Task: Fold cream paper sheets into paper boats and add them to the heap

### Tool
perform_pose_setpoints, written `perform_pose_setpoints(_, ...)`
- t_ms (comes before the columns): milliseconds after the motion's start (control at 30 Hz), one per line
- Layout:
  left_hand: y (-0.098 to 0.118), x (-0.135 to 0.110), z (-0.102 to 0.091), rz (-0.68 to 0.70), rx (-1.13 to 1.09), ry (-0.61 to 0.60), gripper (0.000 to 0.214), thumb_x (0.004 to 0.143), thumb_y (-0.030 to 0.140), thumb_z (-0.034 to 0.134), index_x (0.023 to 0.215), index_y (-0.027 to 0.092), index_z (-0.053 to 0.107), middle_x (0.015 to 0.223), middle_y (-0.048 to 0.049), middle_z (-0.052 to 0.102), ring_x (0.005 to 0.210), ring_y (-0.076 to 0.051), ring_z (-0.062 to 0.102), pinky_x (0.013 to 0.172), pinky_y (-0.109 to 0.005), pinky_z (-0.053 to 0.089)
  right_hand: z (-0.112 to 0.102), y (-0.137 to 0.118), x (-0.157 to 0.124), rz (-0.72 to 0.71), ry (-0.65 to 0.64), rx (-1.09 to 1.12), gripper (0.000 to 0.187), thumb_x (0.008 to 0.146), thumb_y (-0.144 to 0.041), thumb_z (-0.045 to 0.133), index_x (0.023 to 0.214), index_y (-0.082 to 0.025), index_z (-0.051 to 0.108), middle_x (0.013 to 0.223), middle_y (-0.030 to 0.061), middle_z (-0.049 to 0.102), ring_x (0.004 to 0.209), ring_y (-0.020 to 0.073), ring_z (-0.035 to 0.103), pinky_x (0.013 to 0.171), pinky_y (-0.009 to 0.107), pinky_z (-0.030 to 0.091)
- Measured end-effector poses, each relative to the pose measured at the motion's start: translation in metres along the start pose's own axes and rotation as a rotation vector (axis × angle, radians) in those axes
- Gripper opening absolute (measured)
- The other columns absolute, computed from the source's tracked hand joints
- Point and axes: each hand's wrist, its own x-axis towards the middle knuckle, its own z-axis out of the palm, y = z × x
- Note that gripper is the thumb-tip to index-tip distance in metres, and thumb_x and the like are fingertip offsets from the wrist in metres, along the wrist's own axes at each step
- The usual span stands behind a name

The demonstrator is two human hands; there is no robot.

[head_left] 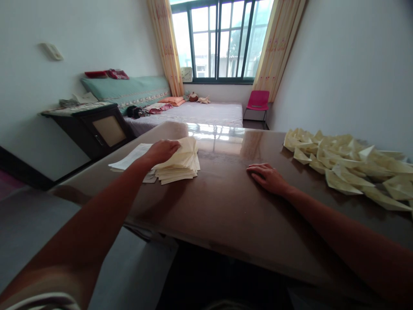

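Note:
A stack of pale yellow paper sheets (pixel 179 170) lies on the left half of the brown glossy table (pixel 222 206). My left hand (pixel 164 150) is over its top left part, fingers curled together and pinching at the top sheet. How much paper is between the fingertips is hard to see. White printed sheets (pixel 134 156) lie beside the stack, partly behind my left forearm. My right hand (pixel 267 177) rests palm down on the table, fingers stretched out, holding nothing. Right of it, a heap of folded yellow paper boats (pixel 351 161) spreads along the wall side.
The table's near edge (pixel 206 246) runs below my forearms. Beyond the table are a bed (pixel 206 114), a pink chair (pixel 258 100) and a window (pixel 222 41) with curtains. A dark cabinet (pixel 93 129) stands at the left.

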Motion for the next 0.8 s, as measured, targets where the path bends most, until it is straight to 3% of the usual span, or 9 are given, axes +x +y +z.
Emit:
perform_pose_setpoints(100, 0.05, -0.002, 0.011, 0.08, 0.191, 0.153, 0.046, 0.095, 0.048, 0.027, 0.116, 0.024, 0.06, 0.107, -0.0089, 0.067, 0.101, -0.028, 0.06, 0.085, -0.035, 0.041, -0.008, 0.004, 0.006, 0.056, -0.068, 0.118, 0.038, 0.086, -0.039, 0.052, 0.12, -0.026, 0.061, 0.121, 0.0063, 0.064, 0.112, 0.0253, 0.055, 0.096, 0.044, 0.045)
perform_pose_setpoints(200, 0.109, -0.008, 0.035, 0.298, 0.254, 0.114, 0.034, 0.096, 0.038, 0.033, 0.114, 0.026, 0.059, 0.103, -0.0067, 0.069, 0.094, -0.024, 0.063, 0.076, -0.03, 0.043, -0.021, -0.003, 0.012, 0.104, -0.113, 0.273, 0.06, 0.083, -0.042, 0.057, 0.138, -0.023, 0.044, 0.132, 0.0106, 0.056, 0.107, 0.0236, 0.059, 0.088, 0.04, 0.05)
perform_pose_setpoints(300, 0.157, -0.016, 0.067, 0.511, 0.22, 0.062, 0.023, 0.094, 0.022, 0.041, 0.109, 0.023, 0.058, 0.1, -0.0064, 0.07, 0.09, -0.022, 0.065, 0.071, -0.027, 0.043, -0.031, -0.021, 0.014, -0.087, -0.022, 0.175, 0.091, 0.071, -0.046, 0.071, 0.147, -0.022, 0.027, 0.147, 0.013, 0.038, 0.126, 0.0289, 0.044, 0.1, 0.046, 0.041)
perform_pose_setpoints(367, 0.178, -0.018, 0.086, 0.601, 0.178, 0.039, 0.02, 0.094, 0.021, 0.041, 0.106, 0.019, 0.058, 0.099, -0.0086, 0.07, 0.091, -0.022, 0.066, 0.071, -0.028, 0.044, -0.034, -0.034, 0.011, -0.196, -0.056, 0.077, 0.088, 0.07, -0.048, 0.072, 0.145, -0.023, 0.033, 0.145, 0.0123, 0.042, 0.129, 0.0311, 0.039, 0.103, 0.05, 0.036)
perform_pose_setpoints(400, 0.184, -0.018, 0.092, 0.621, 0.145, 0.038, 0.021, 0.094, 0.023, 0.041, 0.105, 0.018, 0.058, 0.101, -0.0103, 0.069, 0.092, -0.024, 0.066, 0.071, -0.029, 0.045, -0.034, -0.039, 0.009, -0.227, -0.109, 0.059, 0.075, 0.074, -0.049, 0.069, 0.139, -0.025, 0.043, 0.139, 0.0109, 0.05, 0.126, 0.0305, 0.042, 0.101, 0.05, 0.037)
perform_pose_setpoints(500, 0.187, -0.012, 0.097, 0.606, -0.008, 0.003, 0.029, 0.097, 0.032, 0.036, 0.113, 0.02, 0.056, 0.101, -0.011, 0.07, 0.091, -0.025, 0.067, 0.074, -0.033, 0.046, -0.032, -0.043, 0.001, -0.225, -0.182, 0.145, 0.029, 0.091, -0.04, 0.05, 0.111, -0.026, 0.067, 0.113, 0.0058, 0.068, 0.108, 0.0229, 0.055, 0.094, 0.041, 0.043)
perform_pose_setpoints(633, 0.155, 0.005, 0.083, 0.581, -0.317, -0.236, 0.058, 0.08, 0.056, 0.058, 0.128, 0.025, 0.049, 0.116, -0.0058, 0.066, 0.098, -0.023, 0.065, 0.081, -0.029, 0.048, -0.034, -0.033, -0.007, -0.14, -0.201, 0.306, 0.034, 0.094, -0.041, 0.043, 0.095, -0.022, 0.072, 0.099, 0.0054, 0.07, 0.093, 0.0195, 0.06, 0.086, 0.033, 0.046)
perform_pose_setpoints(733, 0.125, 0.017, 0.079, 0.586, -0.508, -0.428, 0.059, 0.073, 0.046, 0.069, 0.124, 0.021, 0.054, 0.124, -0.0056, 0.062, 0.107, -0.022, 0.061, 0.087, -0.027, 0.048, -0.037, -0.026, -0.006, 0.049, -0.253, 0.39, 0.044, 0.089, -0.051, 0.047, 0.078, -0.017, 0.071, 0.082, 0.0043, 0.067, 0.074, 0.0171, 0.058, 0.07, 0.028, 0.047)
perform_pose_setpoints(800, 0.115, 0.023, 0.085, 0.536, -0.664, -0.455, 0.053, 0.074, 0.042, 0.068, 0.12, 0.018, 0.056, 0.12, -0.0065, 0.064, 0.105, -0.022, 0.062, 0.086, -0.027, 0.049, -0.038, -0.024, -0.001, 0.173, -0.305, 0.494, 0.049, 0.085, -0.058, 0.048, 0.077, -0.015, 0.069, 0.073, 0.0015, 0.063, 0.065, 0.0143, 0.053, 0.062, 0.026, 0.045)
